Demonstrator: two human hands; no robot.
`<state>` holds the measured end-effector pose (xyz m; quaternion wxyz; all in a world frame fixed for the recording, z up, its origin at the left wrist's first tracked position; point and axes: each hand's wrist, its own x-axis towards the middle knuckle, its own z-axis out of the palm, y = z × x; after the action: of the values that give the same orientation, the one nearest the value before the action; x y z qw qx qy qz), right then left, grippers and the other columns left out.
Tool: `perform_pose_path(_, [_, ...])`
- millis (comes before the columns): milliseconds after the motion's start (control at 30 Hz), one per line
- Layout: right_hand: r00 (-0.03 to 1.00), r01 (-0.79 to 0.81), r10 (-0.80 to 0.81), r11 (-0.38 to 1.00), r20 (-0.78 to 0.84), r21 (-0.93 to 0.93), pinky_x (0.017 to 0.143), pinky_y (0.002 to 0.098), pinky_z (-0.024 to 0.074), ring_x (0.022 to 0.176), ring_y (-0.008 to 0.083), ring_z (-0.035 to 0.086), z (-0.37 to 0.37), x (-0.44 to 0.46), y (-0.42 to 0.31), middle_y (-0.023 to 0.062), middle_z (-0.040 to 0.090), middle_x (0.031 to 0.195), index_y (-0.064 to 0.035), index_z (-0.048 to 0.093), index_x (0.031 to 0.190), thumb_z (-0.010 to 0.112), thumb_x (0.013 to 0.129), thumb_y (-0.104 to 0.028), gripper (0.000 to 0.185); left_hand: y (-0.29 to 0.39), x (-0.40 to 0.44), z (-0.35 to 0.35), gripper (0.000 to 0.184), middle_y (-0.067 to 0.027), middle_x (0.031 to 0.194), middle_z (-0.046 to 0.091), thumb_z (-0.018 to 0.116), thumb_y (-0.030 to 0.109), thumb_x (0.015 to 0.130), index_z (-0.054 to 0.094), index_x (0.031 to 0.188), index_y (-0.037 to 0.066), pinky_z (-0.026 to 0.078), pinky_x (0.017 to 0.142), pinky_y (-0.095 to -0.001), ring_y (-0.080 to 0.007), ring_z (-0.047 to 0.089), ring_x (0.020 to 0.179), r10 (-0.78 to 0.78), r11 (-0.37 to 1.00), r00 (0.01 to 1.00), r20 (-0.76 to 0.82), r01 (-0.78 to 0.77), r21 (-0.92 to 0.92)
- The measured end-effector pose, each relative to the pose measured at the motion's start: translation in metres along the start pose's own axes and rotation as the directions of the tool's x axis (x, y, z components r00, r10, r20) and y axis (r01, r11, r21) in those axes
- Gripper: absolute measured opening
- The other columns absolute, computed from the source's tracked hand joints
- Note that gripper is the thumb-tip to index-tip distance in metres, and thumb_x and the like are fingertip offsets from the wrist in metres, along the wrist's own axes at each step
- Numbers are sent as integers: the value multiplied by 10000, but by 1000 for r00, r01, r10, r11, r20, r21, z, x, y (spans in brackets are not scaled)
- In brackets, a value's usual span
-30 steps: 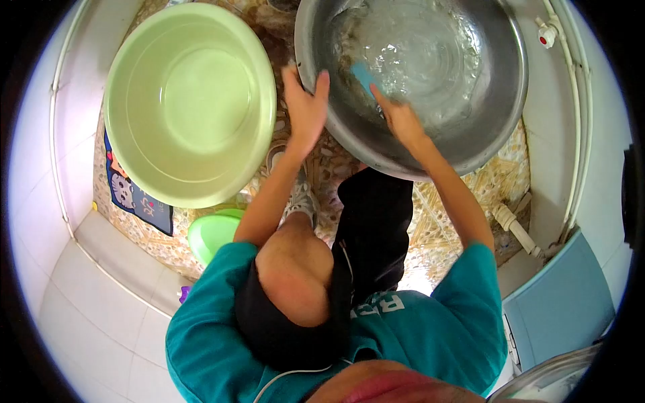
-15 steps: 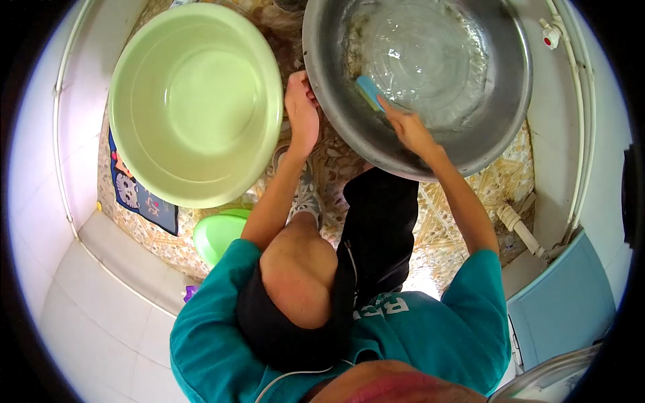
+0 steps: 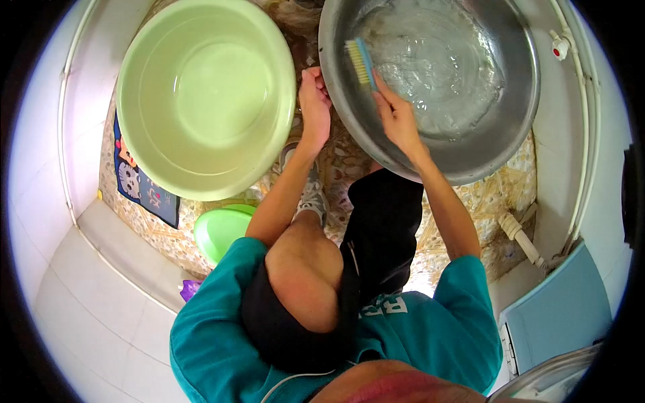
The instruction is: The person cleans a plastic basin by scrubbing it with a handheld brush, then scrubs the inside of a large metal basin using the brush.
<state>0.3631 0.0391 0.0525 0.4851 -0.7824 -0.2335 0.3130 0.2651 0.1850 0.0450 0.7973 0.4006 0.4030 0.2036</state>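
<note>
The large metal basin (image 3: pixel 470 151) at the upper right has water in its bottom. My right hand (image 3: pixel 398 119) is closed round a scrub brush (image 3: pixel 363 64) with a light blue back and pale bristles, held over the basin's inner left wall. The bristles face left. Beside the basin's left rim is my left hand (image 3: pixel 314 111), its fingers curled against the outer edge; the fingertips are partly hidden by the rim. A pale green basin (image 3: pixel 282 127), with clear liquid in it, stands just left of this hand.
A smaller bright green basin (image 3: pixel 211 235) and a dark cartoon mat (image 3: pixel 154 198) lie on the patterned floor (image 3: pixel 497 248). Pipes with a valve (image 3: pixel 559 47) run along the right wall, above a drain pipe (image 3: pixel 524 238). A blue panel (image 3: pixel 561 305) stands lower right.
The brush has moved up and left along the metal basin's wall and turned, so its bristles now show. My left hand stays by the rim. The whole view has shifted slightly.
</note>
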Motion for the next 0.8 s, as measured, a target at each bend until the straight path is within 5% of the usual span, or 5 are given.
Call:
perform_pose_path(100, [990, 134, -129, 983, 52, -125, 544, 295, 415, 556, 163, 447, 5, -8, -39, 171, 568, 723, -225, 478, 1426, 537, 939, -40, 524, 3, 0, 8, 488, 16, 873, 573, 286, 484, 1041, 564, 1085, 85, 383, 623, -219, -72, 503, 737, 6, 989, 1000, -21, -9, -144])
perform_pose_path(267, [950, 309, -194, 708, 246, -635, 598, 463, 488, 647, 403, 579, 1, -26, -45, 187, 564, 738, -290, 410, 1454, 529, 845, 20, 694, 9, 2, 8, 552, 58, 801, 499, 221, 545, 1031, 562, 1054, 111, 310, 574, -210, -45, 400, 667, -7, 999, 998, -64, 9, 31])
perform_pose_path(367, [972, 234, -160, 729, 173, -644, 613, 498, 522, 659, 402, 630, 9, 17, -70, 186, 603, 750, -331, 348, 1469, 498, 845, -7, 719, 1, 6, 0, 614, 4, 937, 534, 202, 574, 1023, 559, 1071, 77, 396, 777, -263, -108, 477, 838, 11, 999, 997, 73, -8, -50])
perform_pose_path(500, [967, 237, -105, 702, 231, -672, 567, 497, 471, 611, 395, 590, 8, -9, -62, 191, 567, 719, -353, 353, 1466, 517, 874, -30, 694, 8, 8, 10, 661, 51, 831, 548, 154, 599, 1011, 583, 1106, 105, 327, 589, -223, -60, 430, 683, 22, 999, 999, -38, -24, -41])
perform_pose_path(800, [979, 204, -129, 725, 161, -658, 598, 500, 517, 657, 394, 639, 16, 6, -68, 165, 610, 725, -351, 298, 1491, 513, 841, -27, 758, -8, 7, -12, 687, 14, 862, 588, 145, 602, 1010, 596, 1057, 86, 337, 623, -234, -85, 464, 720, 26, 999, 993, 115, -21, -39])
